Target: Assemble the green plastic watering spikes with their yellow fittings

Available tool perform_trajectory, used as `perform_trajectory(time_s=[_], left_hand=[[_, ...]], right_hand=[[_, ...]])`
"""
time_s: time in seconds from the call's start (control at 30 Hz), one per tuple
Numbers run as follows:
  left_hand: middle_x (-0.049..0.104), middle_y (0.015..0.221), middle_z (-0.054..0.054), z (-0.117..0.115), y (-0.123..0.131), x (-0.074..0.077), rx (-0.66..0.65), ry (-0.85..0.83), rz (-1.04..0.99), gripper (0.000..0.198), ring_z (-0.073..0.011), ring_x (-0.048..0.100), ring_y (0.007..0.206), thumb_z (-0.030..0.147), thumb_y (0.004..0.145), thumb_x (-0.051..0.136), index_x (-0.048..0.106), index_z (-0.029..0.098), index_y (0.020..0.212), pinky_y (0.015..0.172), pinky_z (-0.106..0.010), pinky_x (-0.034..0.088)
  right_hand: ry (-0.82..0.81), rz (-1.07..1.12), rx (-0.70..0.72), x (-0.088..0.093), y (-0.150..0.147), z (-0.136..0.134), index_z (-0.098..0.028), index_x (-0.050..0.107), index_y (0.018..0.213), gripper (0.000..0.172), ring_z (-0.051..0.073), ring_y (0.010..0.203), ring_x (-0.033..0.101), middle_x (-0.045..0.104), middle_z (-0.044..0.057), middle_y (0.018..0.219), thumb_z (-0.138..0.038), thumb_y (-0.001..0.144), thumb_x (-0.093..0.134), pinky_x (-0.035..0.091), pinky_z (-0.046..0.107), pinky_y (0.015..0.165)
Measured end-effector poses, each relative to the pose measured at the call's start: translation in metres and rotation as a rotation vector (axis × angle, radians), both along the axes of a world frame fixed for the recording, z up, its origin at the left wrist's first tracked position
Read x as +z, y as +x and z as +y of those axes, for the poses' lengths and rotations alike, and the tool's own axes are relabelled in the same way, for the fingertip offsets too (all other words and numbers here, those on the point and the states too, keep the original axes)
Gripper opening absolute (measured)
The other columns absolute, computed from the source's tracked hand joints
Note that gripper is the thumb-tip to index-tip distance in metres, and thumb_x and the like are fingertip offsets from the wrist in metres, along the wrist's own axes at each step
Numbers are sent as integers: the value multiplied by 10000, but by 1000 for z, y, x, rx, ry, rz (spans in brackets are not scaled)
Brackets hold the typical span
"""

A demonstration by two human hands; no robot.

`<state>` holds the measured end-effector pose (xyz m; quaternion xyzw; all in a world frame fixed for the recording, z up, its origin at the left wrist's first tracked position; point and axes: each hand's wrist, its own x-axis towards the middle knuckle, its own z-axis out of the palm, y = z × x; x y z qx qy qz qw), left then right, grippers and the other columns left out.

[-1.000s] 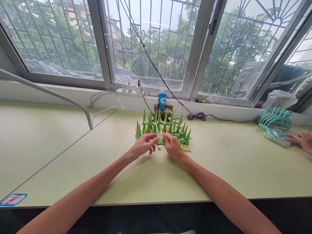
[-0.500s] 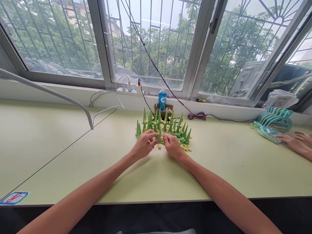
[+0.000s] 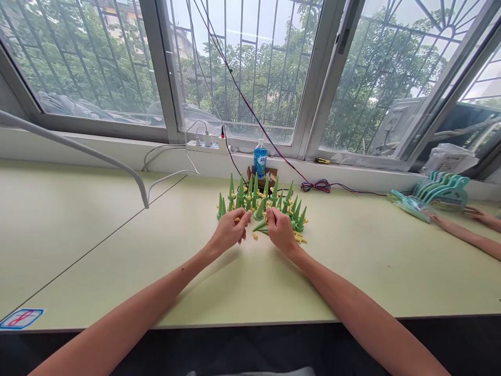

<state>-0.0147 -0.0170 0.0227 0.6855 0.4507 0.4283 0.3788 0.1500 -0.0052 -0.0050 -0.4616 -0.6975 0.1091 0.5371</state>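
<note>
Green spikes are clustered in front of blue bottle. Same side of bottle: right hand clenched, left hand half-curled; anything gripped can't be made out.

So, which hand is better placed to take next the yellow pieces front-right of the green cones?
Probably the right hand, though possibly occupied: it is beside the yellow pieces; the left hand is farther away.

Central green cone: upright, base down, tip up. Other green spikes stand clustered behind it and to both sides, yellow fittings among them. Lying green spike: just in front of the cone, tip leftward, partly hidden. Loose yellow piece: farther in front. Yellow sticks: lying front-right of the cone.
</note>
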Motion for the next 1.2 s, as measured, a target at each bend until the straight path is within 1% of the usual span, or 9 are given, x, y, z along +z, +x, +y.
perform_trajectory(time_s=[0.1, 0.17, 0.33, 0.47, 0.7, 0.8, 0.97, 1.07, 1.2], left_hand=[[506, 558, -22, 0, 0, 2, -103, -285, -65, 612, -115, 494, 429, 709, 821, 454, 571, 141, 624, 383, -241, 368], [530, 581, -34, 0, 0, 3, -147, -392, -113, 651, -103, 492, 434, 738, 783, 487, 602, 117, 625, 391, -232, 360], [601, 701, -58, 0, -3, 2, -240, -417, -175, 623, -84, 497, 483, 721, 752, 556, 637, 105, 716, 429, -224, 393], [593, 700, -42, -1, -5, 2, -268, -340, -149, 546, -83, 502, 495, 674, 753, 602, 595, 129, 719, 434, -221, 406], [537, 623, 7, -3, -6, 3, -192, -48, -27, 409, -99, 517, 488, 532, 730, 699, 506, 178, 661, 396, -220, 382], [574, 683, -3, 0, -7, -1, -136, 44, 17, 361, -95, 509, 480, 518, 734, 698, 576, 178, 736, 395, -224, 377], [601, 818, -24, 4, -8, -6, -74, 219, 77, 335, -89, 494, 516, 504, 774, 665, 699, 206, 926, 518, -254, 465], [594, 833, -29, 4, -7, -7, -57, 258, 96, 313, -91, 495, 525, 493, 794, 647, 712, 218, 927, 544, -258, 478], [602, 817, -20, 3, -4, -6, -50, 200, 107, 309, -86, 503, 484, 465, 791, 655, 653, 203, 954, 484, -250, 449]], right_hand=[[22, -54, 63, 0, 1, -1, -209, 316, 653, 402, 106, 521, 311, 371, -38, 575, -424, 992, 312, 254, 258, 528], [22, -80, 116, 0, 0, -2, -208, 323, 661, 386, 106, 530, 319, 384, -36, 588, -409, 990, 322, 267, 255, 535], [11, -83, 135, -1, 0, -4, -209, 330, 667, 375, 106, 535, 330, 393, -36, 591, -403, 988, 321, 280, 253, 542], [-30, -49, 133, -1, -1, -6, -212, 331, 659, 388, 108, 518, 324, 387, -37, 575, -420, 987, 312, 265, 259, 522], [-58, -44, 150, -2, -1, -7, -214, 343, 652, 400, 115, 508, 335, 398, -29, 568, -431, 985, 308, 260, 271, 512], [-59, -46, 156, -3, -1, -6, -212, 351, 653, 403, 114, 509, 342, 408, -26, 572, -437, 985, 305, 265, 270, 512], [-59, -33, 161, -4, -1, -5, -208, 349, 653, 411, 112, 513, 326, 391, -29, 570, -448, 985, 303, 254, 269, 508], [-55, -24, 162, -5, -1, -3, -207, 349, 653, 409, 111, 513, 322, 384, -31, 567, -441, 985, 307, 246, 269, 509], [-50, -6, 160, -3, -2, -3, -207, 349, 653, 403, 109, 512, 324, 380, -34, 568, -431, 987, 322, 244, 266, 511]])
